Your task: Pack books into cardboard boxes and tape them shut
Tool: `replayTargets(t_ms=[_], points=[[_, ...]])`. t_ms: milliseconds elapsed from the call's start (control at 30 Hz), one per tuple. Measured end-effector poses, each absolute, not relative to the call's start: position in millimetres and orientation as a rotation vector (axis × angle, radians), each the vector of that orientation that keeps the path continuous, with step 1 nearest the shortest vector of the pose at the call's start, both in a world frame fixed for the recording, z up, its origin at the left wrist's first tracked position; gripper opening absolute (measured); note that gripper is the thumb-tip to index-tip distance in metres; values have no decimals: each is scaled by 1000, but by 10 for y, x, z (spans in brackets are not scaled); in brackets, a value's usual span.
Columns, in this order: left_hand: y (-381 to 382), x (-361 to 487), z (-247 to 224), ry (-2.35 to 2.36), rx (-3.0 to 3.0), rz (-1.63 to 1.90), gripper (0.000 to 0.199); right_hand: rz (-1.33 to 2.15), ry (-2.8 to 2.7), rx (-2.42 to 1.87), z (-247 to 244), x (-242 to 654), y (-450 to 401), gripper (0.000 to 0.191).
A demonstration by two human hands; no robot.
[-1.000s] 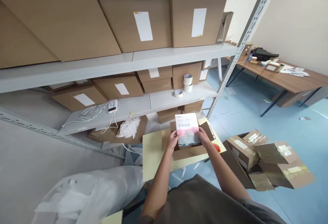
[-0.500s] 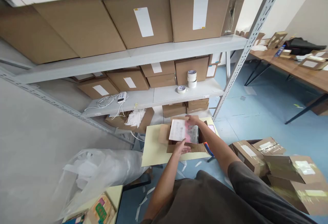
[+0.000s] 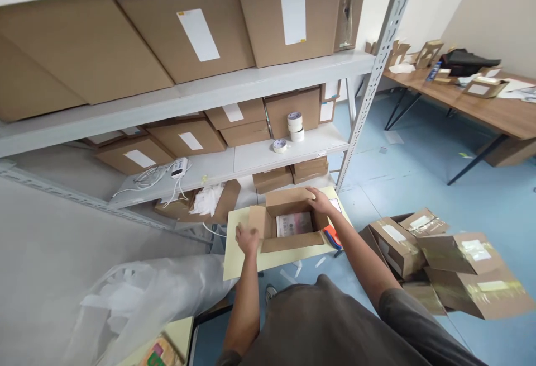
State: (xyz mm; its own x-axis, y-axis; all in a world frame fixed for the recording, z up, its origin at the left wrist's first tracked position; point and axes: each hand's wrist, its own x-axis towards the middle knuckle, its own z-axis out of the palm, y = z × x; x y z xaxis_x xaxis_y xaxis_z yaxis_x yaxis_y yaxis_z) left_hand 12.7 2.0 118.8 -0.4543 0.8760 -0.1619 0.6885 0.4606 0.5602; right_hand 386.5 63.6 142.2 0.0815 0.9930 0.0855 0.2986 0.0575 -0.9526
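An open cardboard box stands on a pale yellow table, its flaps raised. Inside at the bottom lies a flat white and pink printed item. My left hand is beside the box's left flap, fingers bent and apart, with nothing seen in it. My right hand grips the box at its back right corner, fingers over the flap edge. An orange and blue object lies at the right edge of the table.
Metal shelving with cartons rises behind the table. White tape rolls and a power strip lie on its middle shelf. Opened cartons lie on the floor at right. A plastic-wrapped bundle is at left.
The white and pink item has gone from my hands down into the box. My left hand has moved left, off the item, and my right hand has shifted to the box's flap. The view has shifted right.
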Motion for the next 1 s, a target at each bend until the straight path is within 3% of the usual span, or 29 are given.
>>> replayTargets(t_ms=[200,333,467,700,867,1000], points=[[18,87,1096,1692,1405,546,86,874,-1057,-1677,846,4318,-74,74],[-124,297,1022,1451,1684,132,107,1095,-894,-1597,523,4227,-447,80],[-156,339,996,1445,1865,-125,122,1209,-985,-1405,526,3983,-490,75],[-80,-131,984,1479,1842,-217,114,1307,-1187,-1359,692,3432,-289,66],[-75,-677,1044,1502,1649,-18,102,1424,-1485,-1333,650,2966,-232,64],[-78,-919,1075,1546,1438,205,95,1530,-1420,-1368,595,2865,-236,71]])
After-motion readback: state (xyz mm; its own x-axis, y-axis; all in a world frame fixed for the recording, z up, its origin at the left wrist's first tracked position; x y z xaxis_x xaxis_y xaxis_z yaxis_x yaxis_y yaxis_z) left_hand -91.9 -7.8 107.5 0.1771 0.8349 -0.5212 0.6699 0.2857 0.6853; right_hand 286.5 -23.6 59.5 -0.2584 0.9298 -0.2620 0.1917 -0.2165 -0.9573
